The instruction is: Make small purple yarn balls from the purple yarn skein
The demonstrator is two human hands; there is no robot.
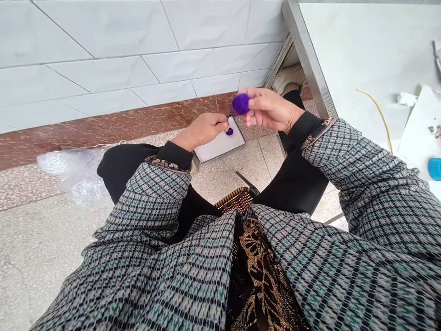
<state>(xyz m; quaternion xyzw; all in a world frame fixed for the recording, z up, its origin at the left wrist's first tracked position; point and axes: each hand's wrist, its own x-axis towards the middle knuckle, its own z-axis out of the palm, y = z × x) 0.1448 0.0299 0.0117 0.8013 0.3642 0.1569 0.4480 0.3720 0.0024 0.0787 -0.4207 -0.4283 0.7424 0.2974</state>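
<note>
In the head view my right hand [267, 109] pinches a small purple yarn ball [240, 104] between thumb and fingers. From the ball a short purple strand runs down to my left hand [206, 128], whose thumb and finger close on it. Below the hands, a white board [219, 146] with a dark edge lies near the floor. A second, smaller purple piece [229, 131] shows against the board, just under my left fingertips; whether it lies on the board or hangs above it, I cannot tell.
Clear plastic wrapping [74, 170] lies on the floor at left, beside my knee. A woven seat [237, 200] shows between my legs. To the right stands a white table [347, 50] with a metal edge, bearing a yellow cord [381, 115] and a blue cap [434, 169]. A tiled wall [138, 27] rises ahead.
</note>
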